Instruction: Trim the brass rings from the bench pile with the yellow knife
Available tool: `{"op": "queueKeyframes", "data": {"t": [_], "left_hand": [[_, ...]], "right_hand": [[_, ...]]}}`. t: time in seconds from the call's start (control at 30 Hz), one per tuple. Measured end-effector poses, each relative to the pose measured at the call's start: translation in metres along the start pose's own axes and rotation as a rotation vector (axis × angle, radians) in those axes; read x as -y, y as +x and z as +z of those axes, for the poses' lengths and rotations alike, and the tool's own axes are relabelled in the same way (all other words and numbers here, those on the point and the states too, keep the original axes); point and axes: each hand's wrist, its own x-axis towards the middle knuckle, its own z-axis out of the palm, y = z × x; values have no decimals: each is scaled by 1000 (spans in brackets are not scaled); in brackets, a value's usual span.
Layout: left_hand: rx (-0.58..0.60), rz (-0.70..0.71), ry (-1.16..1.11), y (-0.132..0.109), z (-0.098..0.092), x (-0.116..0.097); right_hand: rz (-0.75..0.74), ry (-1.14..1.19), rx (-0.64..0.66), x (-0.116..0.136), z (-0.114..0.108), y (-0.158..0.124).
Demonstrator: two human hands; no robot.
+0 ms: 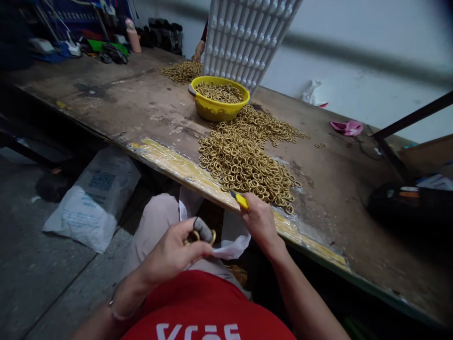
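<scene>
L grip [173,255] pinching brass ring [213,235] w/ grey-capped thumb, over my lap, just below desk [336,203] edge. R grip [260,222] clamping yellow knife [239,199], tip pointing toward ring pile [244,160]. Judging best: holding ring steady, keeping blade off thumb, cutting away from me.

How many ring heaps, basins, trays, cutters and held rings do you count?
Ring heaps: 2
Yellow basin: 1
White tray: 1
Yellow cutter in right hand: 1
Held ring in left hand: 1
Total: 6
</scene>
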Motion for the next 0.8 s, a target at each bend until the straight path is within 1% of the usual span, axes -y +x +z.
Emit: {"op": "queueKeyframes", "data": {"t": [0.07,0.1,0.17,0.23,0.27,0.33,0.43,0.5,0.53,0.57,0.6,0.63,0.7,0.73,0.8], "left_hand": [[-151,21,128,23,2,21],[-187,40,213,34,2,33],[-174,61,425,51,3,57],[-155,108,584,58,1,75],[-147,122,623,58,-1,81],[-131,138,614,56,-4,86],[-108,144,484,53,-8,80],[-153,157,390,53,-7,70],[-199,164,345,52,-6,65],[-251,177,303,52,-5,59],[-297,194,267,50,-4,54],[-331,214,241,48,-3,48],[-355,256,238,43,0,38],[-358,280,262,40,0,35],[-341,330,321,35,2,29]], "right_hand": [[-35,-1,-19,-1,0,11],[-39,-29,-5,1,1,16],[-30,-117,37,7,3,26],[-27,-199,73,10,6,35],[-29,-230,85,11,8,38],[-42,-260,103,9,10,43],[-58,-196,86,4,9,46],[-53,-19,38,2,6,44],[-42,131,24,2,3,43],[-25,320,35,4,1,40],[2,531,82,7,-2,38],[43,743,165,10,-4,34],[142,1099,382,18,-7,27],[190,1227,475,23,-8,23],[251,1386,603,32,-8,16]]}}
